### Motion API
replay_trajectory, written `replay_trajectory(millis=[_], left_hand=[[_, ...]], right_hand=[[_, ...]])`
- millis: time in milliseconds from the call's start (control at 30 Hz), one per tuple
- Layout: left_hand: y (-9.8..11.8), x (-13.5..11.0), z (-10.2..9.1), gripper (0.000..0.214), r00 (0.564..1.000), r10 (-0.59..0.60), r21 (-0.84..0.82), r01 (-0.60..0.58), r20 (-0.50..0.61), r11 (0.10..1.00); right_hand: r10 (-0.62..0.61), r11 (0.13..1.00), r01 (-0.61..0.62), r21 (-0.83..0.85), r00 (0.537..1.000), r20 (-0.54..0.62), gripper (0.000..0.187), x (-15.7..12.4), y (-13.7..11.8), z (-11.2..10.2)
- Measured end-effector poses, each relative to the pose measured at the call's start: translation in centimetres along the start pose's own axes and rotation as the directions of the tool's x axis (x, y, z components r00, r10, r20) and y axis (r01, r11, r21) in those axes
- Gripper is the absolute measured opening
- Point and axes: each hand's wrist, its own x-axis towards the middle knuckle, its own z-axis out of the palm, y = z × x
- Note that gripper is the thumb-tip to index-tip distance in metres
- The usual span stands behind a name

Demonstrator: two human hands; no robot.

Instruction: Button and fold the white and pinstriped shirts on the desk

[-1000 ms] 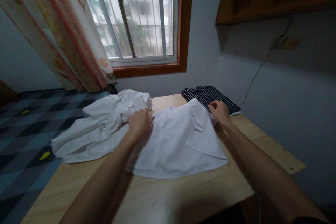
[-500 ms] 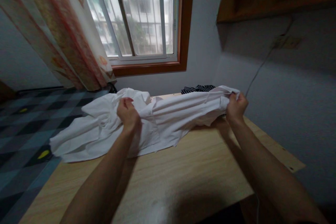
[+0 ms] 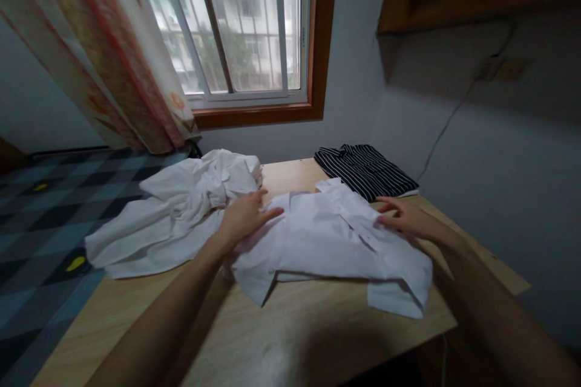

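Observation:
A white shirt [image 3: 318,242] lies spread and partly folded on the wooden table, its collar and button strip toward the right and a sleeve hanging over at each side. My left hand [image 3: 247,214] rests on the shirt's left part, fingers apart. On its right edge, near the buttons, my right hand [image 3: 403,217] touches the cloth with fingers stretched out. Another white garment [image 3: 181,211] lies crumpled to the left of my left hand. Behind my right hand sits a folded black garment with white stripes [image 3: 363,169].
The wooden table [image 3: 263,338] reaches to the wall on the right. A bed with a dark checked cover [image 3: 40,242] adjoins it at left. Behind are a window [image 3: 245,36] and a curtain [image 3: 122,72]. A wooden shelf [image 3: 454,18] and a cord [image 3: 442,133] are on the right wall.
The white shirt, stretched between both hands before, now lies lower and nearer on the table. Both hands have loosened and opened. The striped garment is now uncovered.

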Motion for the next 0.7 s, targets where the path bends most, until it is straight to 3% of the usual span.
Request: replay_trajectory(millis=[100, 200, 267, 333, 367, 400, 433, 467, 500, 533, 567, 600, 633, 700], left_hand=[[2.0, 0.3, 3.0, 0.041, 0.998, 0.006, -0.081, -0.001, 0.062, 0.997], [3.1, 0.2, 5.1, 0.021, 0.983, 0.0, -0.239, 0.045, 0.184, 0.97], [2.8, 0.3, 4.6, 0.026, 0.995, -0.031, -0.379, 0.064, 0.093, 0.923], [1.6, 1.0, 2.5, 0.027, 0.972, -0.169, -0.537, 0.056, -0.165, 0.842], [0.7, 1.4, 0.8, 0.027, 0.914, -0.267, -0.594, 0.036, -0.305, 0.804], [-0.3, 1.9, -1.0, 0.025, 0.827, -0.357, -0.633, 0.002, -0.434, 0.774], [-1.3, 2.4, -2.8, 0.025, 0.743, -0.416, -0.647, -0.03, -0.524, 0.762], [-2.1, 2.8, -4.5, 0.025, 0.636, -0.464, -0.653, -0.084, -0.616, 0.752], [-2.8, 2.9, -5.8, 0.026, 0.494, -0.496, -0.649, -0.2, -0.714, 0.734], [-3.2, 2.9, -6.7, 0.026, 0.413, -0.49, -0.62, -0.284, -0.768, 0.731], [-3.3, 2.7, -7.0, 0.026, 0.393, -0.458, -0.589, -0.342, -0.798, 0.732], [-3.2, 2.2, -6.7, 0.024, 0.455, -0.394, -0.569, -0.359, -0.799, 0.74], [-2.8, 1.6, -5.9, 0.022, 0.595, -0.29, -0.559, -0.334, -0.75, 0.759], [-1.7, -0.1, -3.0, 0.027, 0.886, -0.044, -0.531, -0.236, -0.461, 0.814]], right_hand=[[-0.087, 0.992, 0.1, 0.072, 0.982, -0.167, 0.073, 2.0, -0.9, 3.4], [-0.228, 0.974, 0.226, -0.032, 0.957, -0.179, 0.068, 3.1, -1.8, 7.6], [-0.268, 0.963, 0.257, -0.08, 0.945, -0.186, 0.046, 3.4, -2.2, 9.2], [-0.284, 0.959, 0.276, -0.069, 0.908, -0.309, 0.026, 3.5, -2.3, 9.2], [-0.278, 0.957, 0.286, -0.047, 0.857, -0.433, 0.02, 3.6, -2.4, 8.6], [-0.25, 0.955, 0.295, -0.019, 0.773, -0.583, 0.016, 3.7, -2.4, 7.8], [-0.197, 0.954, 0.301, 0.012, 0.655, -0.729, 0.013, 3.8, -2.4, 6.8], [-0.131, 0.951, 0.306, 0.044, 0.527, -0.84, 0.013, 3.8, -2.4, 5.8], [-0.07, 0.947, 0.314, 0.072, 0.42, -0.905, 0.014, 3.9, -2.4, 5.1], [-0.03, 0.94, 0.326, 0.098, 0.367, -0.93, 0.016, 3.8, -2.3, 4.7], [-0.016, 0.934, 0.334, 0.122, 0.384, -0.923, 0.019, 3.7, -2.2, 4.7], [-0.03, 0.931, 0.335, 0.145, 0.466, -0.884, 0.022, 3.5, -2.1, 5.2], [-0.055, 0.931, 0.322, 0.171, 0.589, -0.806, 0.026, 3.2, -2.1, 6.1], [-0.112, 0.936, 0.272, 0.223, 0.831, -0.544, 0.034, 2.4, -2.0, 8.5]])
